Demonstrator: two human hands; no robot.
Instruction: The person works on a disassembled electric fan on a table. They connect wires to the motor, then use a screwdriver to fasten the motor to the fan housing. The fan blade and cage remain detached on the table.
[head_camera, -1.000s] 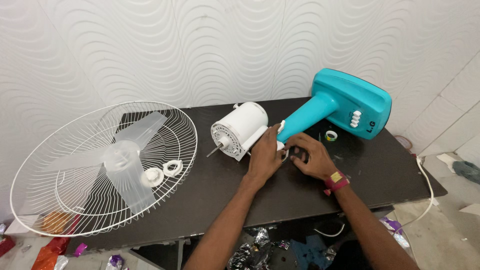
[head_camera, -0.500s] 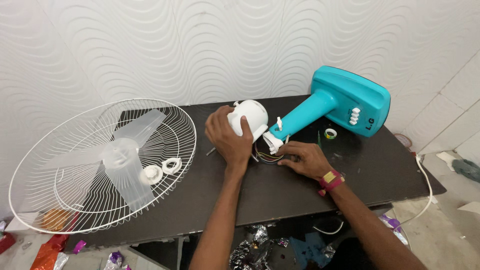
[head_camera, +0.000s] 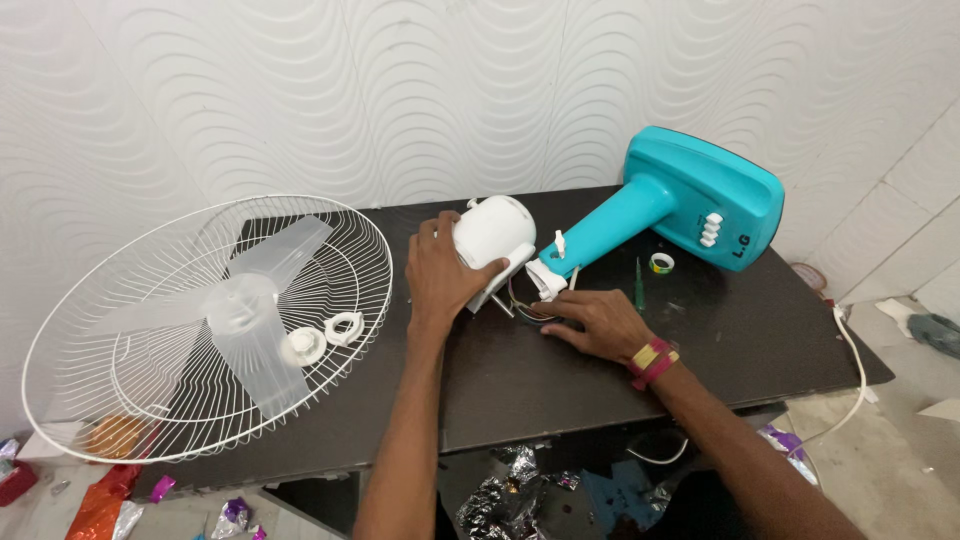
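The white fan motor housing (head_camera: 492, 232) sat near the middle of the dark counter (head_camera: 560, 370), toward its back edge, tipped on its side at the end of the teal fan stand (head_camera: 690, 205). The left hand (head_camera: 440, 275) was wrapped around the housing's front side, fingers curled on it. The right hand (head_camera: 598, 322) lay flat, fingers loosely spread, its fingertips on the coloured wires (head_camera: 525, 305) trailing from the housing; it gripped nothing that could be seen. A green screwdriver (head_camera: 639, 287) and a small roll of tape (head_camera: 661, 263) lay just beside the stand. At the counter's left end rested the white wire fan guard (head_camera: 150, 400), holding the translucent fan blade (head_camera: 245, 320) and two white plastic rings (head_camera: 325, 338).
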